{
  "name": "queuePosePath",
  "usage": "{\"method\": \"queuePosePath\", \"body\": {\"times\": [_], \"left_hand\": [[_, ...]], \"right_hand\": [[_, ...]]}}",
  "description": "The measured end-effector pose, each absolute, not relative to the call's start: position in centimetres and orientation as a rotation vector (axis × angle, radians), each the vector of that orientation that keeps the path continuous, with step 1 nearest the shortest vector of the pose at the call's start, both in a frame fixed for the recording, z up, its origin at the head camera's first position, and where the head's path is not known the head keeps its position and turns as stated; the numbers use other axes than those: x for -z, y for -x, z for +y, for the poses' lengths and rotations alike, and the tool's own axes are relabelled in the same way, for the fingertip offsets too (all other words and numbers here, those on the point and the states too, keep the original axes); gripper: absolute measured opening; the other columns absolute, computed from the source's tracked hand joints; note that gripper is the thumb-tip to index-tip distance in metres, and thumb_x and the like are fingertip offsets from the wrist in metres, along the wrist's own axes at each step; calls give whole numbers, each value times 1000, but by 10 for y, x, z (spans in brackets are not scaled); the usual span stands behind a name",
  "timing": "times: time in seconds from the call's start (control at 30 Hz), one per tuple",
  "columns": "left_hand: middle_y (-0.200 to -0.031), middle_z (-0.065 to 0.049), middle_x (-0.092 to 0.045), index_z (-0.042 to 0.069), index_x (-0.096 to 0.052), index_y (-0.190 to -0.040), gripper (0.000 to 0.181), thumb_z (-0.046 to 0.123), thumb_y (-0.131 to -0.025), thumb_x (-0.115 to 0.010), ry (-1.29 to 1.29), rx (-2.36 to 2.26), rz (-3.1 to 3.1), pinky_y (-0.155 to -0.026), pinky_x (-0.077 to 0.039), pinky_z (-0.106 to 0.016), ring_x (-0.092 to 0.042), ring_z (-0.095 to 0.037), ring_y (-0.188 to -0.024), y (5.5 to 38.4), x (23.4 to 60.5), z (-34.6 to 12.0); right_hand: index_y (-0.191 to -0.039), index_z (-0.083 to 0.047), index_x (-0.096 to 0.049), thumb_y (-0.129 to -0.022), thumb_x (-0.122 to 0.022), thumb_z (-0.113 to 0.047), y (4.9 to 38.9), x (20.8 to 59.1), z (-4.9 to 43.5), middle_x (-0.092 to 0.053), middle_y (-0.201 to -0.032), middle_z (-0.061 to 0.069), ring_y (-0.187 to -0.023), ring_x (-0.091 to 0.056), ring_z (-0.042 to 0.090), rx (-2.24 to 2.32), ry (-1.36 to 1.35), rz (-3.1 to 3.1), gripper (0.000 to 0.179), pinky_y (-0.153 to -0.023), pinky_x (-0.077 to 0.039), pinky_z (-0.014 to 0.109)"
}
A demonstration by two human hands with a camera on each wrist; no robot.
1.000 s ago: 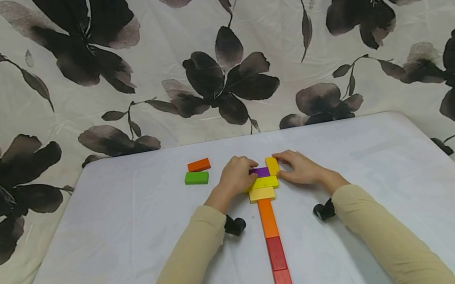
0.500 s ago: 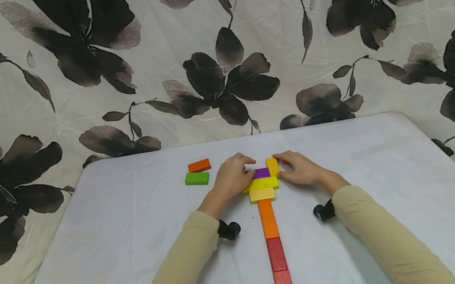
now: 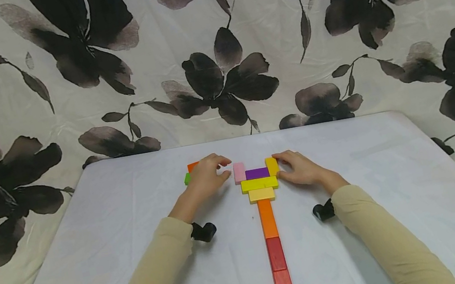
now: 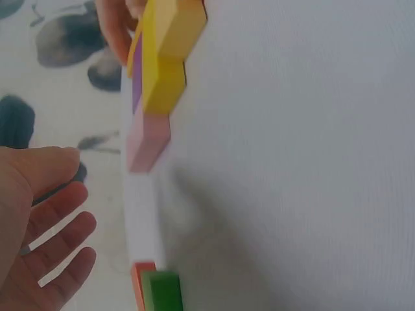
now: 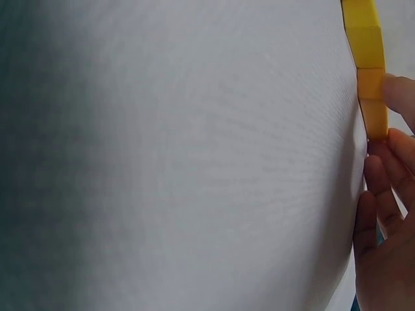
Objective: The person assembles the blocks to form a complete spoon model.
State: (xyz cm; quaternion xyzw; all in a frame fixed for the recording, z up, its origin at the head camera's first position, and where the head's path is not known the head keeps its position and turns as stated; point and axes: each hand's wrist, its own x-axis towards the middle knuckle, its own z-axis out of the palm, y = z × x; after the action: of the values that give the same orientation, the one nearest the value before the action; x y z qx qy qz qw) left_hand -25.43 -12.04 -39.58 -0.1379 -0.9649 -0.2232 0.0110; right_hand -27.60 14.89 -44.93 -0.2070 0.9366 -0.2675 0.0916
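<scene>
My left hand (image 3: pixel 203 179) is in the air left of the row of blocks, thumb and fingers apart and holding nothing. Just right of its fingertips stands a pink block (image 3: pixel 239 173), touching the left end of a purple block (image 3: pixel 257 173). At the purple block's right end is a yellow-orange block (image 3: pixel 272 165). My right hand (image 3: pixel 300 167) holds that block between thumb and index finger; in the right wrist view the thumb lies against the block (image 5: pixel 372 84). Below them lie a long yellow block (image 3: pixel 259 185) and a shorter pale yellow one (image 3: pixel 262 195).
An orange block (image 3: pixel 268 218) and two red blocks (image 3: pixel 276 254) run in a line toward the front edge of the white table (image 3: pixel 363 240). Behind my left hand lie a green block (image 4: pixel 163 291) and an orange-red block (image 4: pixel 140 285). A flowered cloth (image 3: pixel 206 24) hangs at the back.
My left hand has let go of the pink block and moved left, now partly covering the green and orange-red blocks. My right hand has stayed at the yellow-orange block.
</scene>
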Motion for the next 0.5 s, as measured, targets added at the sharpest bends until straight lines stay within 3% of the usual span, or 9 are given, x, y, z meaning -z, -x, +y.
{"method": "queuePosePath", "body": {"times": [0.5], "left_hand": [[-110, -11, -61, 7, -63, -115, 34, 20, -83, -65, 306, 709, -3017, -87, -44, -45, -55, -29, -102, 261, 405, -187]], "right_hand": [[-141, -12, -36, -89, -57, -27, 276, 449, 149, -45, -134, 10, -119, -42, 26, 791, 599, 2771, 58, -105, -32, 45]]}}
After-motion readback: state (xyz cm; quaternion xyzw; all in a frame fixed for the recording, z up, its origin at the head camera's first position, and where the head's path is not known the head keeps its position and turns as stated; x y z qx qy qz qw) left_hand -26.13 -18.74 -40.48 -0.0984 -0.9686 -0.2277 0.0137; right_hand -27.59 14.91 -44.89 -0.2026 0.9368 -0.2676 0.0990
